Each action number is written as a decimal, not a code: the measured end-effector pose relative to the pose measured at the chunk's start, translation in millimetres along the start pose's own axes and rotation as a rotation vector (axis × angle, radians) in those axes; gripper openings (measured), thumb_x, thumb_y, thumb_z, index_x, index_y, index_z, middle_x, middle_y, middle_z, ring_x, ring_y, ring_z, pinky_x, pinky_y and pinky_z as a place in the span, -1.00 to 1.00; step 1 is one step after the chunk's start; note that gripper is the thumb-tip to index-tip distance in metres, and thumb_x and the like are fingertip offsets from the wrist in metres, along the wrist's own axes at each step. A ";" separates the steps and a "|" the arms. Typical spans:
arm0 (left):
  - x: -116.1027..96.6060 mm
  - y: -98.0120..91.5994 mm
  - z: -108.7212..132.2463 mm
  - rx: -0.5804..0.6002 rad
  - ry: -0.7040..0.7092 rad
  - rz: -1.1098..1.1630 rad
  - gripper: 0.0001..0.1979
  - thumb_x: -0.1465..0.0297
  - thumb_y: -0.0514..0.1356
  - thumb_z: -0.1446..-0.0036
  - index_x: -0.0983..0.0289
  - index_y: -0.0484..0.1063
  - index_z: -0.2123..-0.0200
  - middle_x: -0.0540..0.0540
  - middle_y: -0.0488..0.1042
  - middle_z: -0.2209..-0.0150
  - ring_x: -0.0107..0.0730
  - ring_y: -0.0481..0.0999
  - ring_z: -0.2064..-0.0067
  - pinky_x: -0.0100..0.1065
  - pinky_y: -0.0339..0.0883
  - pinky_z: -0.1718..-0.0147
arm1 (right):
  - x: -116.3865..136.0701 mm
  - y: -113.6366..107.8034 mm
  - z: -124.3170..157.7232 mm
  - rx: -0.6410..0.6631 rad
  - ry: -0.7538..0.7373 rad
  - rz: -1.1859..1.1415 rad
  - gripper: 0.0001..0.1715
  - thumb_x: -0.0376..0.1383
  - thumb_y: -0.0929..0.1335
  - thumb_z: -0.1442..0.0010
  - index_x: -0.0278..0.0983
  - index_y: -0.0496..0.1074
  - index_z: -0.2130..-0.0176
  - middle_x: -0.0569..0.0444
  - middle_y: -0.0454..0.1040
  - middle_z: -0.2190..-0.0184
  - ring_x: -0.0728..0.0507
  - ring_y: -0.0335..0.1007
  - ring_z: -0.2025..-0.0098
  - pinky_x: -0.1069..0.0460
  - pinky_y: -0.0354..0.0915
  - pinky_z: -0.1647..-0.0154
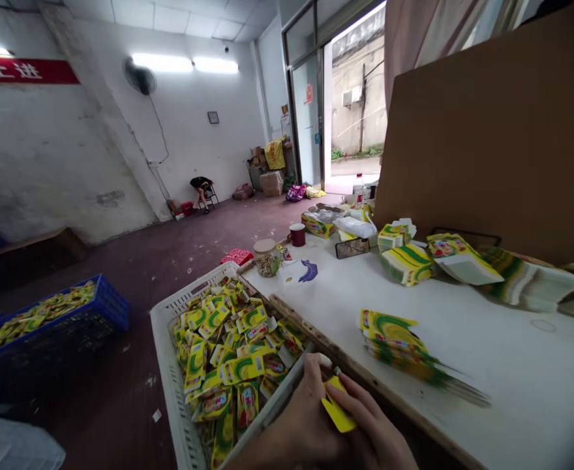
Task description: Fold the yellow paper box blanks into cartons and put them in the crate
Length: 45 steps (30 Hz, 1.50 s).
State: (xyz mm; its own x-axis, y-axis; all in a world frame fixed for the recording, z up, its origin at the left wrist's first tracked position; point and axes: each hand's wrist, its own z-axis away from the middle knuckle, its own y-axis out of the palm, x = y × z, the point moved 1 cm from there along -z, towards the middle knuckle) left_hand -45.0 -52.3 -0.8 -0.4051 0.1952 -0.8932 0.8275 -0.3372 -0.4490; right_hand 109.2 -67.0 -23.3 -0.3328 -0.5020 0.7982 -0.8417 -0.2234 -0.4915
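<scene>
At the bottom middle, my left hand (299, 408) and my right hand (372, 418) come together over the table's wooden edge. Between them is a small yellow carton (338, 408) with a flap sticking out, and the fingers of both hands close on it. Something white covers a fingertip of my left hand. Just left of my hands stands a white plastic crate (164, 356), heaped with small yellow-and-green cartons (241, 369). On the white tabletop (311, 297), right of my hands, a fanned stack of flat yellow-and-green cartons (404, 346) lies partly blurred.
More flat carton stacks (407, 261) line a large cardboard sheet (487, 130). A dark red mug (297, 235), a lidded jar (266, 259) and a phone (352, 249) stand farther back. A filled blue crate (113, 310) is on the floor; a person (201, 189) sits by the far wall.
</scene>
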 end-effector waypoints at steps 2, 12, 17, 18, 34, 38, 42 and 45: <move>-6.3 -3.8 4.3 -0.062 -0.020 0.050 -0.26 0.36 0.40 0.32 0.18 0.06 0.08 0.08 0.30 0.14 -0.28 0.38 0.20 -0.29 0.34 0.23 | 2.1 -4.4 -3.1 0.037 -0.012 0.015 -0.55 -0.18 0.28 -0.25 -0.03 0.39 -0.13 -0.04 0.31 -0.23 -0.26 0.27 -0.22 -0.08 0.31 -0.15; -17.4 -12.8 6.7 0.071 -0.071 -0.101 -0.34 0.35 0.35 0.22 0.25 0.13 0.03 0.17 0.40 0.09 -0.18 0.46 0.15 -0.24 0.38 0.18 | 4.2 -20.6 -9.4 0.197 0.081 -0.025 -0.63 -0.12 0.27 -0.27 -0.11 0.51 0.00 -0.13 0.34 -0.16 -0.28 0.32 -0.17 -0.12 0.30 -0.13; -7.6 -19.0 11.4 0.079 -0.106 -0.183 -0.27 0.34 0.37 0.23 0.22 0.14 -0.04 0.09 0.45 0.14 -0.20 0.50 0.19 -0.28 0.38 0.22 | -0.7 -26.8 -7.8 0.242 0.134 -0.050 -0.66 -0.14 0.29 -0.25 -0.13 0.52 0.04 -0.13 0.33 -0.14 -0.29 0.32 -0.15 -0.13 0.30 -0.12; -6.3 -21.2 12.3 0.082 -0.109 -0.195 -0.22 0.35 0.38 0.26 0.20 0.13 -0.06 0.07 0.46 0.15 -0.21 0.51 0.21 -0.29 0.38 0.23 | 0.8 -30.0 -9.3 0.302 0.133 -0.076 -0.68 -0.15 0.30 -0.25 -0.11 0.51 0.05 -0.09 0.34 -0.13 -0.26 0.33 -0.14 -0.12 0.30 -0.13; 25.2 -92.5 35.8 -0.498 -0.156 -0.831 -0.47 0.19 0.25 0.02 0.28 0.29 -0.01 0.36 0.27 -0.13 0.24 0.26 -0.16 0.22 0.13 -0.11 | -15.2 -70.9 -32.4 -0.273 0.210 0.255 -0.69 -0.21 0.33 -0.21 -0.25 0.38 0.05 -0.09 0.48 0.11 -0.25 0.39 0.04 -0.15 0.33 -0.01; 41.5 -102.5 34.9 -0.478 -0.147 -0.765 -0.36 0.06 0.24 0.02 0.34 0.30 -0.04 0.38 0.31 -0.11 0.18 0.29 -0.16 0.14 0.18 -0.12 | -45.8 -106.6 -44.6 -0.397 0.378 0.763 -0.67 -0.31 0.30 -0.20 -0.35 0.41 0.03 -0.18 0.50 0.17 -0.34 0.35 0.11 -0.21 0.30 0.06; 10.7 -58.9 19.5 -0.158 -0.077 -0.458 -0.61 0.26 0.26 -0.07 0.23 0.40 0.02 0.19 0.45 -0.03 -0.13 0.41 -0.08 -0.13 0.27 -0.10 | -65.6 -109.3 -49.4 -0.319 0.357 0.784 -0.68 -0.35 0.32 -0.15 -0.41 0.44 0.08 -0.17 0.52 0.29 -0.33 0.37 0.23 -0.19 0.31 0.11; -14.6 -30.0 2.2 0.014 -0.027 -0.319 -0.59 0.28 0.30 -0.06 0.23 0.41 0.01 0.15 0.50 0.02 -0.19 0.46 -0.03 -0.22 0.30 -0.06 | -72.4 -109.0 -48.7 -0.323 0.317 0.828 -0.60 -0.30 0.33 -0.14 -0.46 0.42 0.05 -0.23 0.50 0.29 -0.36 0.37 0.20 -0.22 0.29 0.09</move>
State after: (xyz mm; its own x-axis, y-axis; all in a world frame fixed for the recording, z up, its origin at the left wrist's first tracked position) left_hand -64.8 -47.1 25.7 -0.6533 0.2688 -0.7078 0.6518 -0.2758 -0.7064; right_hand 204.4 34.4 -10.6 -0.9379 -0.1362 0.3189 -0.3468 0.3687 -0.8624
